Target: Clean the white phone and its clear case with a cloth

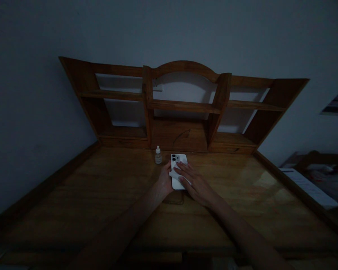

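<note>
Lying camera-side up on the glossy brown wooden desk top (pixel 101 195), a slim white rectangular smartphone (pixel 178 173) sits near the back of the surface, just in front of the shelving.

Left hand (pixel 166 179): set against the phone's left edge, thumb and fingers closed lightly on its side, steadying it.

Right hand (pixel 195 183): laid flat across the phone's lower half, fingers (pixel 183 169) stretched out and pressing a small white cloth or tissue (pixel 175 172) against the phone's back. The two hands meet over the phone, one either side.

Small pale dropper bottle with white cap (pixel 158 155): upright, just to the left of the phone's top corner, apart from both hands. Cap is on; contents cannot be made out in the dim light.

Brown wooden hutch with arched centre and open shelf compartments (pixel 183 107): stands at the back of the desk against a plain grey wall (pixel 30 93). The compartments in view show nothing in them.

Pale flat item (pixel 310 187): lies beyond the desk's right edge, too dim to identify.
</note>
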Demonstrator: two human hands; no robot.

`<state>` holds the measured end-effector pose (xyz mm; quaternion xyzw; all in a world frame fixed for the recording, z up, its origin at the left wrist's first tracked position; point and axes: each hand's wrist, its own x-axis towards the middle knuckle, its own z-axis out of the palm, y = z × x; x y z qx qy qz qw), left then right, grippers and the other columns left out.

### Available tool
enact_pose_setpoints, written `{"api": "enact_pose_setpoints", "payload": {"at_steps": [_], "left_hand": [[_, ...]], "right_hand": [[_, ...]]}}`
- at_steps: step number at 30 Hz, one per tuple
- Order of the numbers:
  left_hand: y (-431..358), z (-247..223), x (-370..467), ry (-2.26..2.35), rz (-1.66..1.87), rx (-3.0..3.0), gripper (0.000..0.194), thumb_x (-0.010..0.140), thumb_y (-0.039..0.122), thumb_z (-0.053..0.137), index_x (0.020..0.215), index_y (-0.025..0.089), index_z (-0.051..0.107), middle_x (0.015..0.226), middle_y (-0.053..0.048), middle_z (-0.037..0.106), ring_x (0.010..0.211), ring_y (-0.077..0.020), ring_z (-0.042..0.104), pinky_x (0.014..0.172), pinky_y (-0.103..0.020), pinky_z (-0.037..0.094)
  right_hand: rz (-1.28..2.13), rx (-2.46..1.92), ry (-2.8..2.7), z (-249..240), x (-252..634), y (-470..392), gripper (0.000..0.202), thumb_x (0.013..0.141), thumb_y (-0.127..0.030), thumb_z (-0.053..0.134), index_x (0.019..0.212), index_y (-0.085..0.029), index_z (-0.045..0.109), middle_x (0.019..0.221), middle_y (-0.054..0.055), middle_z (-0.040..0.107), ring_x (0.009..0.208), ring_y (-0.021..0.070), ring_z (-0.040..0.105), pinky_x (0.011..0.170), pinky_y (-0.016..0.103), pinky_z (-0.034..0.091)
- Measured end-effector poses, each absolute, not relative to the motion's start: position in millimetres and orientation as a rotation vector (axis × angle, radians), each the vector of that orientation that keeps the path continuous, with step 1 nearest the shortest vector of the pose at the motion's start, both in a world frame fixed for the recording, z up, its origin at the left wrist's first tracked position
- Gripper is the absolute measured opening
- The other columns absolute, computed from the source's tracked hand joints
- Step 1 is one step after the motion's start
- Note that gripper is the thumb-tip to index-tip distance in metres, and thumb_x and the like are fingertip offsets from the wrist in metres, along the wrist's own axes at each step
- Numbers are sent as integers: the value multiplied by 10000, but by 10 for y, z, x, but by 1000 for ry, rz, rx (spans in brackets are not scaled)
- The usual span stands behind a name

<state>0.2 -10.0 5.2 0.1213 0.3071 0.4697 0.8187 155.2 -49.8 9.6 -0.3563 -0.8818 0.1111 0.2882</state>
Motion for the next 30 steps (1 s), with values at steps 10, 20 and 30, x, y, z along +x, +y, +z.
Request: {"api": "enact_pose_setpoints", "payload": {"at_steps": [10, 20, 30], "left_hand": [[-78, 119, -17, 601, 1003, 298, 439, 952, 420, 410, 1064, 93, 681, 880, -151, 735, 856, -262, 711, 817, -369, 550], [-170, 104, 87, 625, 892, 369, 377, 923, 400, 496, 1010, 101, 709, 820, -128, 739, 767, -259, 712, 752, -365, 549], [-138, 7, 112, 550, 857, 450, 344, 899, 416, 557, 986, 119, 707, 808, -113, 735, 739, -234, 704, 699, -320, 539]], "right_hand": [[387, -893, -2350, 120, 1547, -528, 480, 1047, -354, 326, 1524, -300, 305, 1561, -11, 352, 1460, 182, 297, 1233, 477, 219], [176, -1076, -2170, 42, 1707, -344, 489, 1045, -356, 310, 1523, -249, 324, 1564, 34, 348, 1479, 221, 247, 1224, 535, 212], [113, -1134, -2061, 70, 1780, -289, 469, 1043, -385, 310, 1470, -237, 437, 1509, 51, 456, 1431, 220, 364, 1224, 518, 231]]}}
